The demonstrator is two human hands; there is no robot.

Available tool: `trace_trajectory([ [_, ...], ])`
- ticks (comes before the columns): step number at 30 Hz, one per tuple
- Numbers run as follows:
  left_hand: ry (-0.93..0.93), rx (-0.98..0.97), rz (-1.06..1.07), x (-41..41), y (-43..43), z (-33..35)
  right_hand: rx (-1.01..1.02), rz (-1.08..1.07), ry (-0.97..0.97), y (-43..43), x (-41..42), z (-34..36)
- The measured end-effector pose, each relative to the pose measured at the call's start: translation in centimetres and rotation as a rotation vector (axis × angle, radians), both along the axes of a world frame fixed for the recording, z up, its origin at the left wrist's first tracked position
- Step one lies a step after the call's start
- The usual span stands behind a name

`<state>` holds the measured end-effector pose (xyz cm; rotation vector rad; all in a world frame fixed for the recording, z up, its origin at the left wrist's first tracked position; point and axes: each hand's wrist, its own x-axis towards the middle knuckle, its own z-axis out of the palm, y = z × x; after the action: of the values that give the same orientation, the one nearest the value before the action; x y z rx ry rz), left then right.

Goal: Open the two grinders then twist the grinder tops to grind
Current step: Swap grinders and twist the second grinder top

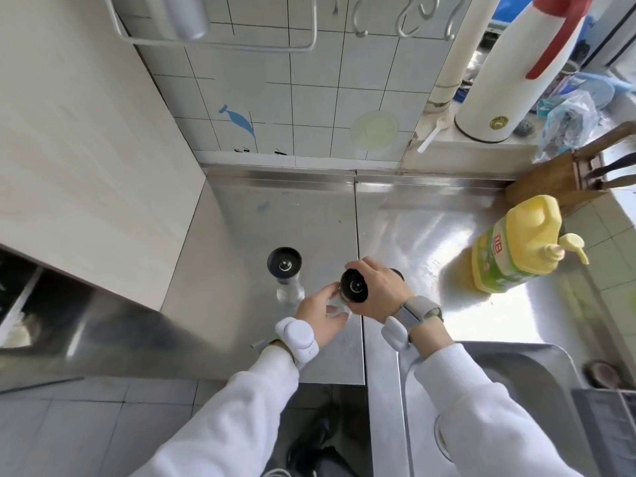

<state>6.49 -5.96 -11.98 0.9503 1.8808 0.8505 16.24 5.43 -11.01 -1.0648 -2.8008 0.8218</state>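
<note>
Two grinders with black tops and clear glass bodies stand on the steel counter (303, 215). The left grinder (285, 266) stands alone, untouched. The right grinder (353, 286) is held by both hands: my right hand (380, 289) wraps around its black top from the right, and my left hand (321, 316) grips its glass body from below and left. A small dark object peeks out behind my right hand, mostly hidden. Both wrists carry white bands.
A yellow dish-soap pump bottle (516, 246) stands to the right, with a wooden knife block (564, 180) behind it. A white thermos (516, 74) sits on the back ledge. A sink (488, 390) lies at the lower right. A cabinet side (86, 149) borders the left.
</note>
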Motion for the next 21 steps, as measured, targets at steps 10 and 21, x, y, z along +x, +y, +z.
trace_trajectory([
  [10,-0.009,-0.041,0.001,-1.6,-0.4,-0.6,-0.029,0.058,-0.153,0.5,-1.5,0.0],
  [21,0.139,-0.285,0.093,-6.8,-1.9,-1.0,0.023,0.086,-0.24,0.3,-4.9,2.0],
])
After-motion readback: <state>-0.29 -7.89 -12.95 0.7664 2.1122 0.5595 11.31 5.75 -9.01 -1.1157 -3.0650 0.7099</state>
